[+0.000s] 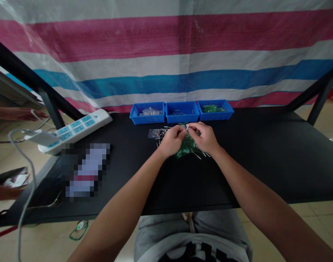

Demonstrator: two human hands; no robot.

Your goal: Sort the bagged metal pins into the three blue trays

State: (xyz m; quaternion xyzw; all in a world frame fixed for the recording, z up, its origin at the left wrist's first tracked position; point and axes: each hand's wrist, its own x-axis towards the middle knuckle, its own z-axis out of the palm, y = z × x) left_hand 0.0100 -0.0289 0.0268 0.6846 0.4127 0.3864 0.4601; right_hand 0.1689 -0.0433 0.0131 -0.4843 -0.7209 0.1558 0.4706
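Observation:
My left hand point(172, 140) and my right hand point(206, 137) meet over the middle of the black table, fingers pinched together. Between their fingertips is a small pale rod point(187, 127), mostly covered by the fingers. Beneath both hands lies a heap of green plastic packets point(186, 147). Several thin silvery pins point(197, 155) stick out around the heap. A small clear plastic bag point(154, 133) rests just left of my left hand, with something small in it that I cannot make out.
Behind my hands stand three blue bins: the left bin point(147, 119) holds clear bags, the middle bin point(182, 118) a few pins, the right bin point(215, 115) green packets. A power strip point(76, 129) and a blurred-out object point(91, 167) lie left. Another person's hand point(24, 113) shows far left.

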